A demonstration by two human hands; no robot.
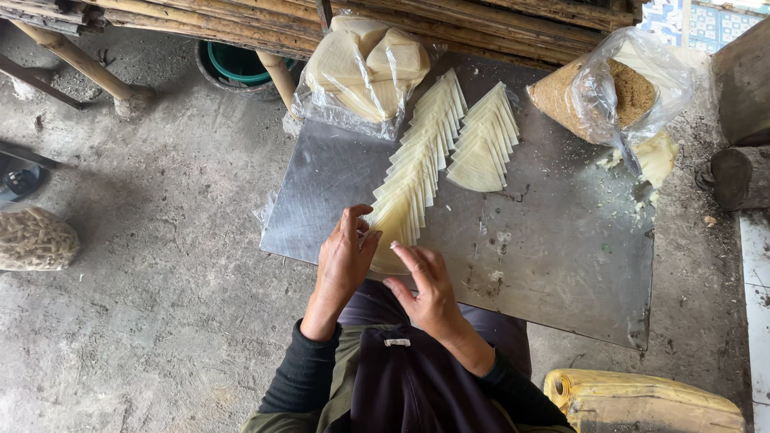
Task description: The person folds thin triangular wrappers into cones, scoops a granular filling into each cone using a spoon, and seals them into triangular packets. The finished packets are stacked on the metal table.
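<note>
A long fanned row of pale yellow triangular wrappers [421, 156] lies on a steel tray [561, 265]. A shorter fanned row of wrappers [485, 140] lies to its right. My left hand [343, 261] rests on the near end of the long row, thumb and fingers pinching the nearest wrapper [391, 232]. My right hand [429, 285] touches the same wrapper's near edge with spread fingers.
A clear bag of more wrappers [365, 68] sits at the tray's far edge. A bag of brown crumbly filling [601, 96] and a pale dough lump [656, 156] lie at the far right. A green bucket [237, 64], bamboo legs, a sack [32, 239] and a yellow container [642, 401] surround the tray.
</note>
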